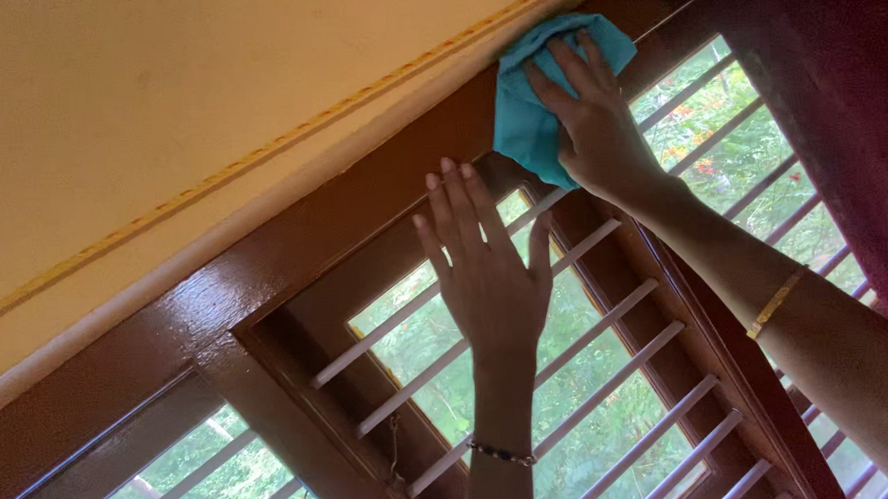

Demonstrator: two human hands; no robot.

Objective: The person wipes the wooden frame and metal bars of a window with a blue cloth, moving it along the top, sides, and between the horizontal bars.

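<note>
Two hands up at the top of a brown wooden window frame [294, 236], seen from the head camera looking steeply upward. Right hand [590, 113] pressed flat on a turquoise cleaning cloth [528, 111], fingers spread over it rather than curled round it, pinning the cloth against the frame's top rail near its upper right corner. Left hand [487, 268] open, fingers straight and together, palm laid against the frame just below the cloth, holding nothing. White horizontal window bars [488, 332] below both hands, green foliage behind them; dark red curtain [836, 93] hanging at the right edge; cream wall [158, 102] above the frame.

Risks, as a judgement: cloth held only by palm pressure, so likely to slip and drop with any loss of pressure against the glossy rail. Loose lower corner of the cloth hanging close to the bars, liable to snag there. Both arms stretched high overhead, so balance depends on the bracing left hand; slipping off the smooth wood could bring a knock against the bars. Curtain near the right forearm, easy to brush or drag.
</note>
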